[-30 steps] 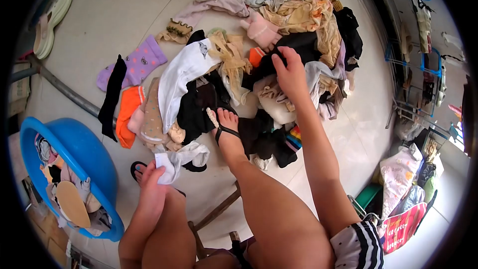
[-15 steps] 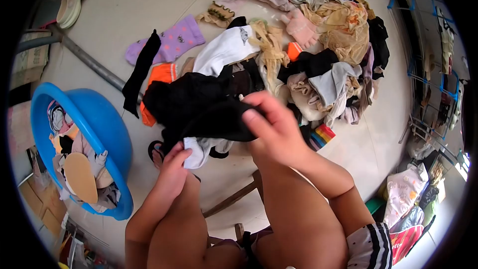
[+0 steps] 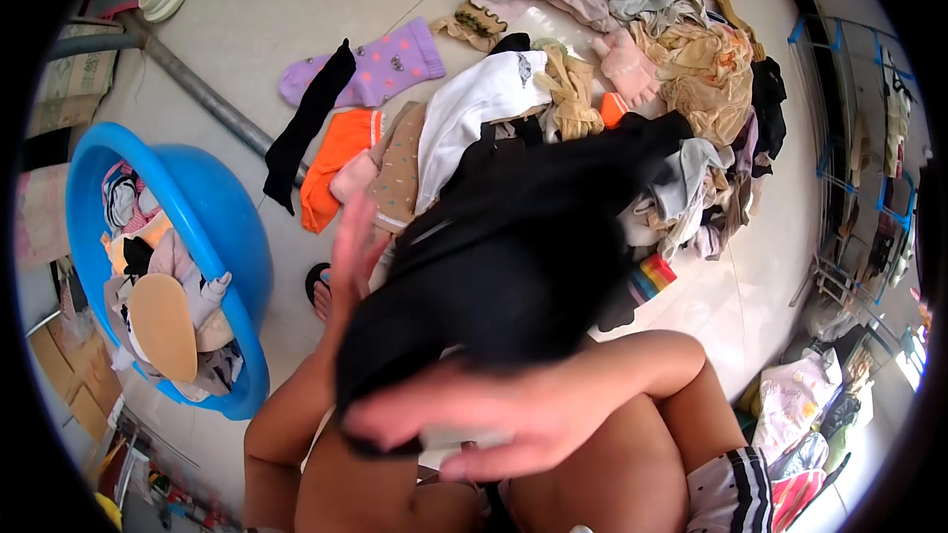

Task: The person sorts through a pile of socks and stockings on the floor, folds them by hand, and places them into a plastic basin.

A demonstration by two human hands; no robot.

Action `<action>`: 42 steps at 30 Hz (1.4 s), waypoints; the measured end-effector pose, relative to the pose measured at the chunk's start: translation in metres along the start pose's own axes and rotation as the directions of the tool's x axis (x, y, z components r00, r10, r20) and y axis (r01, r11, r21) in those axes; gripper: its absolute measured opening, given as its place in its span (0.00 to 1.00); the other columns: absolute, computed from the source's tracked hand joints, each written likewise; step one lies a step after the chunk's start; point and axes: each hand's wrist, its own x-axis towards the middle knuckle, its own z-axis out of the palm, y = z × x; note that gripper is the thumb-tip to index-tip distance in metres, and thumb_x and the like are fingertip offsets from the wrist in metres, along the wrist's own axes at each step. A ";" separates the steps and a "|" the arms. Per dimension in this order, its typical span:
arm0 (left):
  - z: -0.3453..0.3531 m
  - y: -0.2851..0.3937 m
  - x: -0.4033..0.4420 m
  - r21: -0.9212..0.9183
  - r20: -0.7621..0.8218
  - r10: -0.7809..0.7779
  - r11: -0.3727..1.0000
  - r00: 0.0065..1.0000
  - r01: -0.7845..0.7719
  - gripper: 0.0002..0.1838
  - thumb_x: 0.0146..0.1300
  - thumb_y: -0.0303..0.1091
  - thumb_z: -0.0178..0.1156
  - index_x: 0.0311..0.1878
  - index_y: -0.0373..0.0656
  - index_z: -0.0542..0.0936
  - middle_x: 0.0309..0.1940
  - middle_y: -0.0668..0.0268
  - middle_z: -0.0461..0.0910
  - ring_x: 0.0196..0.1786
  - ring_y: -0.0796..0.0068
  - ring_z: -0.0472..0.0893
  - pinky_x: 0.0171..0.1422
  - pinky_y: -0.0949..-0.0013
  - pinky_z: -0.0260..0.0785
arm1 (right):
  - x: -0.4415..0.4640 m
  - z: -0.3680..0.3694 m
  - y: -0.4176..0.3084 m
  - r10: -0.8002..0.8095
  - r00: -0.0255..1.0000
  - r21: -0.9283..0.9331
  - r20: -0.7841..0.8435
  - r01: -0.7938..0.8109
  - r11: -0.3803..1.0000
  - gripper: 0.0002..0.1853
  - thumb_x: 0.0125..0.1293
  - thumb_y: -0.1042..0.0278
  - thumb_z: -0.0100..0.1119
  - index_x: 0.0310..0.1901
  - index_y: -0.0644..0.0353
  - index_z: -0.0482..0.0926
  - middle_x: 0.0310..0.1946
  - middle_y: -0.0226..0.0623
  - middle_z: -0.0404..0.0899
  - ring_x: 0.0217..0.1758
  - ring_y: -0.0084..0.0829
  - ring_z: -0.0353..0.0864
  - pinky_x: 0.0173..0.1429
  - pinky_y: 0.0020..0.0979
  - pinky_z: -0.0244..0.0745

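Right over the legs (image 3: 632,439), what's that big dark blur?

– Black cloth (image 3: 494,266), I reckon. It runs on a slant: near-left end by the right hand (image 3: 494,410), far-right end out over the pile of socks and clothing (image 3: 706,89).

So the right hand's closer?

– Looks that way, it overlaps the near end, thumb apart from the fingers. Way too smeared to tell if it's gripping. The left hand (image 3: 351,252) is just beside the cloth's left edge, fingers pointing away from the body. Can't tell if that one holds anything either. Hands are apart, cloth between them.

Any elbow room?

– Some. Left, there's a strip of bare floor (image 3: 291,227) before the blue basin (image 3: 237,197), with an orange sock (image 3: 338,163) along the pile's edge. Right is roomier, open tile past the rainbow-striped piece (image 3: 657,274). Far end's the crowded bit, lots of fabric underneath.
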 end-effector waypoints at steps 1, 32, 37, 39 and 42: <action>-0.008 0.013 -0.002 -0.101 -0.069 -0.065 0.993 0.995 0.058 0.52 0.45 0.35 0.67 0.67 0.37 0.44 0.65 0.53 0.50 0.66 0.58 0.55 0.68 0.55 0.49 | 0.004 0.006 -0.005 0.013 0.983 0.020 0.181 -0.017 1.000 0.31 0.60 0.76 0.48 0.65 0.64 0.51 0.55 0.48 0.63 0.51 0.45 0.70 0.52 0.37 0.67; -0.099 0.026 -0.022 0.903 0.348 0.119 0.223 0.930 -0.367 0.23 0.51 0.20 0.54 0.54 0.39 0.68 0.56 0.54 0.65 0.62 0.48 0.60 0.63 0.51 0.53 | -0.119 -0.266 0.047 -0.502 -0.123 -0.327 -0.856 -0.623 0.710 0.13 0.58 0.63 0.54 0.42 0.61 0.76 0.31 0.37 0.80 0.36 0.31 0.79 0.41 0.30 0.72; -0.087 0.025 -0.025 0.902 0.352 0.100 0.228 0.931 -0.366 0.21 0.51 0.20 0.54 0.52 0.38 0.70 0.56 0.55 0.65 0.62 0.49 0.60 0.63 0.52 0.54 | -0.093 -0.219 0.031 -0.510 0.367 -0.619 -0.778 -0.590 0.519 0.38 0.55 0.65 0.60 0.64 0.60 0.53 0.53 0.47 0.68 0.52 0.38 0.71 0.55 0.35 0.67; -0.084 0.025 -0.025 0.918 0.298 0.078 0.250 0.951 -0.308 0.21 0.51 0.21 0.53 0.52 0.38 0.70 0.56 0.54 0.65 0.63 0.49 0.60 0.64 0.53 0.53 | -0.118 -0.237 0.045 -0.458 0.439 -0.566 -0.773 -0.804 0.184 0.38 0.51 0.65 0.61 0.63 0.58 0.56 0.54 0.49 0.68 0.53 0.46 0.70 0.56 0.41 0.66; -0.080 0.021 -0.027 0.927 0.266 0.001 0.275 0.964 -0.256 0.21 0.51 0.21 0.53 0.51 0.38 0.71 0.56 0.54 0.64 0.63 0.50 0.59 0.64 0.53 0.53 | -0.143 -0.239 0.062 -0.335 0.431 -0.430 -0.838 -0.899 -0.082 0.32 0.49 0.65 0.61 0.58 0.56 0.64 0.50 0.46 0.72 0.52 0.48 0.71 0.54 0.42 0.67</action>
